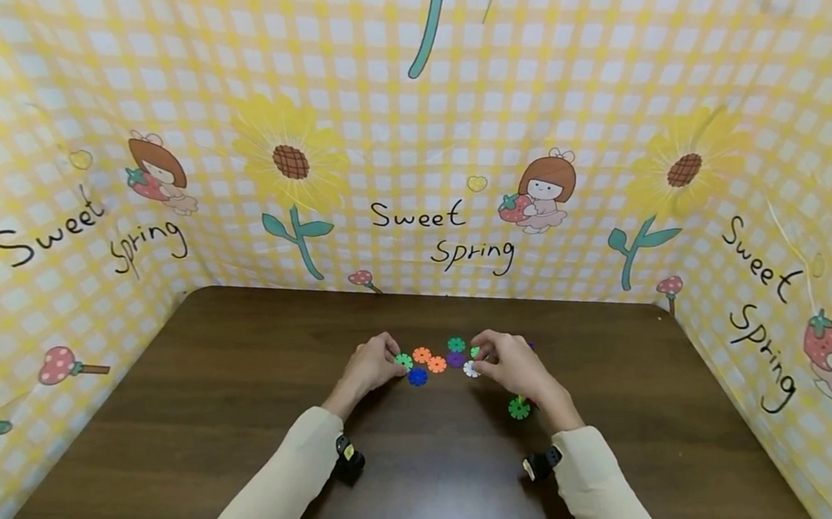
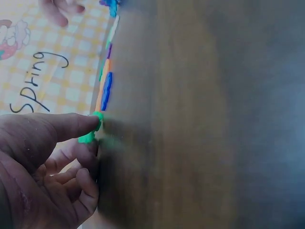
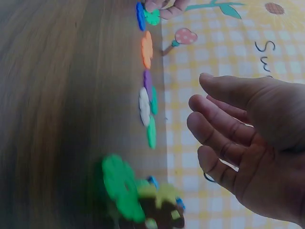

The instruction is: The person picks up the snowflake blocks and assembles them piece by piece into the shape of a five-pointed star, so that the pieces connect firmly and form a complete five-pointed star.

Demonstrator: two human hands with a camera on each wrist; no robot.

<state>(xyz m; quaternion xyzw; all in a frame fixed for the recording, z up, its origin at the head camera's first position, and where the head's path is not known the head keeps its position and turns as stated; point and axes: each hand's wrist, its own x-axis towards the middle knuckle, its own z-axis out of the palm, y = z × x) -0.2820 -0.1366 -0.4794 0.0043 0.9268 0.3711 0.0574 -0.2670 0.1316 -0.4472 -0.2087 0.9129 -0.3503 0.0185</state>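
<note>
A green disc was pinched by the left hand — presumably edgewise for its thinness — beside a blue disc on the counter, while the right hand, loosely spread, was held empty near a white disc.

Green disc, yellow-and-white checked cloth

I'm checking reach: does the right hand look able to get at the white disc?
Probably yes: the right hand is empty, close to the white disc, and nothing visible blocks the way.
</note>
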